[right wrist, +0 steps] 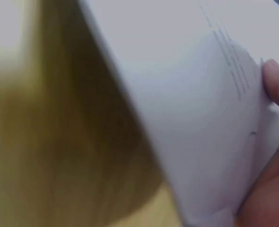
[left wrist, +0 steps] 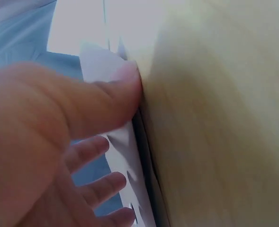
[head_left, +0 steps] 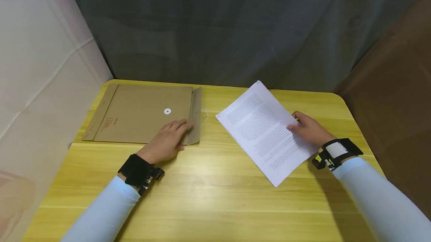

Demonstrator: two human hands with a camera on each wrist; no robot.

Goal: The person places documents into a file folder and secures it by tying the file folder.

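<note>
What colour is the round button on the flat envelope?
White, on the brown kraft-paper envelope; the round button shows best in the head view.

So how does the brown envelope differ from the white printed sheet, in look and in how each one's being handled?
The brown kraft paper envelope is tan card with a white button and open flap; the white printed paper sheet is covered in fine text. The envelope lies square to the yellow wooden table's edge; the sheet sits askew. The left hand rests flat on the envelope; the right hand pinches the sheet's edge. Both are flat rectangles.
</note>
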